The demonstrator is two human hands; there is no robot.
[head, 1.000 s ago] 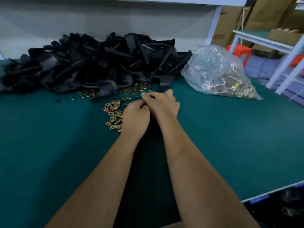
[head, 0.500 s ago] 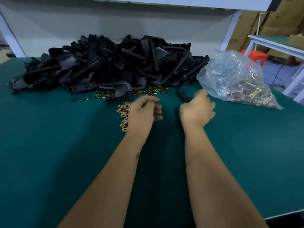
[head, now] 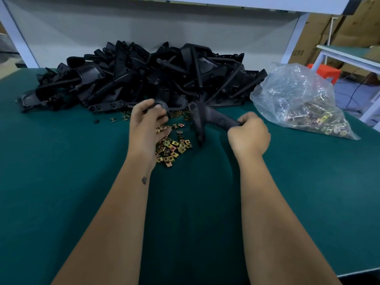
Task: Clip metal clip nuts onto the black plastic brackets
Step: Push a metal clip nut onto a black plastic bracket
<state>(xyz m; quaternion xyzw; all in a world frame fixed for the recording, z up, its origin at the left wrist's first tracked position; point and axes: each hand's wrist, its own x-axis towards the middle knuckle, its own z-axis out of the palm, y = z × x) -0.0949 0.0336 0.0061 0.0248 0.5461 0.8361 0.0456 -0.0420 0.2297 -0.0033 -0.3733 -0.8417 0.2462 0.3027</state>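
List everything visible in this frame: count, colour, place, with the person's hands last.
brackets pile: many, black, heaped at the back of the table.
held bracket: one, black, in front of the pile, gripped at one end by the right hand.
loose clip nuts: many, brass-gold, scattered beside the left hand.
plastic bag: one, clear, holding more clip nuts, at the right of the table.
table: one, green top.
cardboard boxes: several, brown, behind at right.
stool: one, orange, behind the bag.
left hand: fingers curled round a dark part at the pile's edge.
right hand: fingers closed on the held bracket.
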